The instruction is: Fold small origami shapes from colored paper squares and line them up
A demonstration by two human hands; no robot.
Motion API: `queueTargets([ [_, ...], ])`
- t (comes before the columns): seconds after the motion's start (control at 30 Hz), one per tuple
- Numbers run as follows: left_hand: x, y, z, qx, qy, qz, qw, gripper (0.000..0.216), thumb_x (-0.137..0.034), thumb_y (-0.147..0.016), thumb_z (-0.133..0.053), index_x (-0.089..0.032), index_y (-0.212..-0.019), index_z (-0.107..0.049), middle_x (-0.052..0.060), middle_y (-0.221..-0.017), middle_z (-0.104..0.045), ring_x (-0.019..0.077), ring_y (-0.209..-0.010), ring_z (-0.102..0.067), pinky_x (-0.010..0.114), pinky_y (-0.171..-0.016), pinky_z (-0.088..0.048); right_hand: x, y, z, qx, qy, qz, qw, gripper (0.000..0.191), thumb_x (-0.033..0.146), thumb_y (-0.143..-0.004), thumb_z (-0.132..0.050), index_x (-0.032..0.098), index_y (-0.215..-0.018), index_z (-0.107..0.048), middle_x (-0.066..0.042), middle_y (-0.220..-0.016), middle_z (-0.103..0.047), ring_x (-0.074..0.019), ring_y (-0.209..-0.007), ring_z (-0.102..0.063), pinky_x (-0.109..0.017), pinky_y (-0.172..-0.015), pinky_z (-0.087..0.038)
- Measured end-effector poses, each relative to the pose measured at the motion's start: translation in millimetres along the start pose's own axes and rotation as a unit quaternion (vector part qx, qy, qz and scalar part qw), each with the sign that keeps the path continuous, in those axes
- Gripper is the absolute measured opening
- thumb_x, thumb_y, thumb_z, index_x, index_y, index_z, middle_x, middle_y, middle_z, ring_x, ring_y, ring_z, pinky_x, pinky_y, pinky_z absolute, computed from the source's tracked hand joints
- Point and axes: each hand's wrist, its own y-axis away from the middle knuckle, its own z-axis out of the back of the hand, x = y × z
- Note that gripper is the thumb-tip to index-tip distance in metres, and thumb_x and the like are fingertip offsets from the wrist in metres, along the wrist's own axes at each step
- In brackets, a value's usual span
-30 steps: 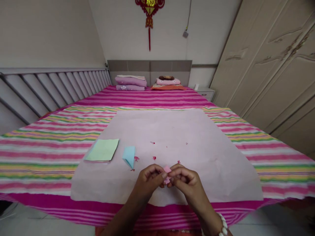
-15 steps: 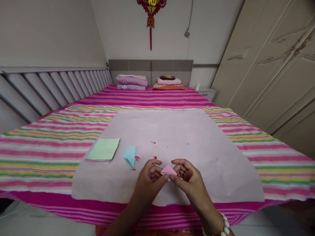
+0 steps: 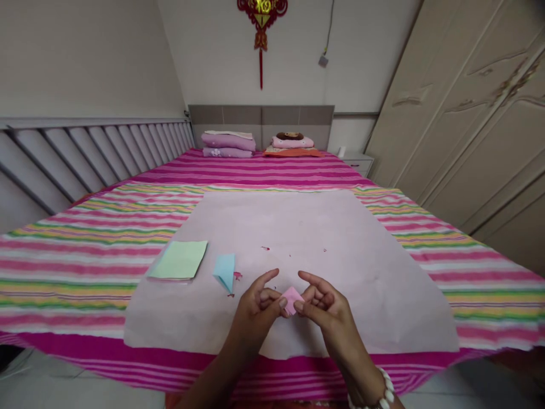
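Observation:
A small folded piece of pink paper (image 3: 292,300), roughly diamond-shaped, is held up between both hands above the front of the white sheet. My left hand (image 3: 260,304) pinches its left side between thumb and fingers, with the index finger stretched away. On the right side, my right hand (image 3: 326,304) pinches it the same way, index finger also raised. Fingertips cover the paper's side corners. To the left lies a folded light-blue paper (image 3: 225,270). Farther left is a stack of square paper (image 3: 181,259) with a pale green sheet on top.
The large white sheet (image 3: 361,272) covers the middle of a bed with a striped cover (image 3: 430,250). Small red marks or scraps (image 3: 265,248) dot the sheet. Folded bedding (image 3: 229,143) lies by the headboard; a wardrobe (image 3: 477,119) stands at right and a railing (image 3: 106,150) at left.
The pink paper has turned from a flatter, wide shape to a fuller diamond facing me. Both index fingers have straightened and lifted away from it, while thumbs still grip its sides.

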Motion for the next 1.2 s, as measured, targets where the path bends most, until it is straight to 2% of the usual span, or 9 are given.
queueTargets([
  [0.17,10.6,-2.5,-8.2,-0.038,0.080,0.035,0.995,0.044,-0.028,-0.058,-0.084,-0.012,-0.093,-0.061,0.000,-0.066,-0.069,0.0102,-0.060,-0.062,0.023,-0.062,-0.047,-3.5,-0.8,-6.0,-0.034,-0.030,0.020,0.999,0.052,0.023,-0.066,-0.080,0.019,-0.112,-0.058,0.004,-0.061,-0.064,-0.0126,-0.057,-0.060,-0.025,-0.059,-0.046],
  [0.3,11.6,-2.4,-8.8,-0.021,0.189,0.090,0.978,0.037,-0.028,-0.055,-0.087,-0.014,-0.071,-0.057,-0.002,-0.059,-0.065,0.0067,-0.053,-0.058,0.020,-0.058,-0.045,-3.3,0.2,-1.9,0.029,-0.053,0.014,0.998,0.050,0.022,-0.065,-0.081,0.021,-0.111,-0.062,0.001,-0.073,-0.066,-0.0145,-0.066,-0.062,-0.026,-0.064,-0.048],
  [0.47,5.0,2.3,-4.5,0.071,0.300,0.205,0.929,0.035,-0.019,-0.057,-0.086,-0.013,-0.076,-0.058,-0.005,-0.059,-0.061,0.0031,-0.050,-0.057,0.015,-0.054,-0.043,-0.7,1.8,6.2,0.115,-0.104,-0.029,0.987,0.043,0.023,-0.068,-0.077,0.022,-0.109,-0.068,-0.005,-0.101,-0.067,-0.0186,-0.094,-0.059,-0.028,-0.084,-0.045],
  [0.67,15.0,8.8,-5.4,0.153,0.360,0.259,0.883,0.029,-0.018,-0.063,-0.084,-0.012,-0.082,-0.063,-0.003,-0.062,-0.063,0.0037,-0.053,-0.060,0.015,-0.056,-0.044,-0.2,0.2,0.1,0.174,-0.111,-0.018,0.978,0.010,0.021,-0.073,-0.073,0.020,-0.083,-0.071,-0.002,-0.087,-0.063,-0.0139,-0.076,-0.059,-0.025,-0.070,-0.047],
  [0.77,16.4,8.4,-4.9,0.162,0.317,0.256,0.899,0.029,-0.028,-0.066,-0.081,-0.012,-0.082,-0.064,0.001,-0.067,-0.066,0.0067,-0.056,-0.061,0.017,-0.056,-0.045,1.5,0.3,-0.2,0.181,-0.128,-0.032,0.975,0.006,0.022,-0.074,-0.073,0.019,-0.077,-0.068,0.000,-0.078,-0.063,-0.0102,-0.060,-0.056,-0.023,-0.059,-0.045],
  [0.9,10.1,4.1,0.5,0.137,0.173,0.205,0.953,0.035,-0.042,-0.069,-0.076,-0.012,-0.082,-0.064,0.004,-0.074,-0.067,0.0103,-0.060,-0.061,0.022,-0.058,-0.045,6.1,-0.9,2.6,0.154,-0.104,-0.042,0.982,0.012,0.025,-0.073,-0.075,0.017,-0.074,-0.067,0.000,-0.064,-0.064,-0.0092,-0.053,-0.054,-0.021,-0.055,-0.043],
  [1.0,2.0,2.2,7.1,0.074,0.103,0.114,0.985,0.032,-0.043,-0.073,-0.072,-0.014,-0.087,-0.067,0.003,-0.079,-0.067,0.0120,-0.072,-0.061,0.024,-0.069,-0.046,8.6,-2.6,3.9,0.115,-0.063,-0.044,0.990,0.017,0.027,-0.068,-0.079,0.015,-0.069,-0.067,0.000,-0.061,-0.066,-0.0106,-0.057,-0.058,-0.021,-0.059,-0.045],
  [1.1,-5.3,2.1,12.4,0.089,0.068,0.064,0.992,0.030,-0.041,-0.075,-0.070,-0.015,-0.091,-0.071,0.005,-0.081,-0.068,0.0139,-0.074,-0.060,0.026,-0.071,-0.046,9.1,-3.0,3.7,0.087,-0.030,-0.058,0.994,0.020,0.029,-0.065,-0.082,0.015,-0.068,-0.067,0.000,-0.058,-0.067,-0.0105,-0.053,-0.059,-0.021,-0.056,-0.044],
  [1.2,-8.3,1.5,13.1,0.089,-0.010,0.026,0.996,0.020,-0.032,-0.072,-0.073,-0.014,-0.081,-0.073,0.002,-0.066,-0.066,0.0126,-0.062,-0.057,0.025,-0.063,-0.044,8.8,-1.9,1.9,0.087,-0.005,-0.060,0.994,0.021,0.031,-0.065,-0.082,0.015,-0.067,-0.068,-0.001,-0.056,-0.068,-0.0117,-0.051,-0.061,-0.022,-0.054,-0.044],
])
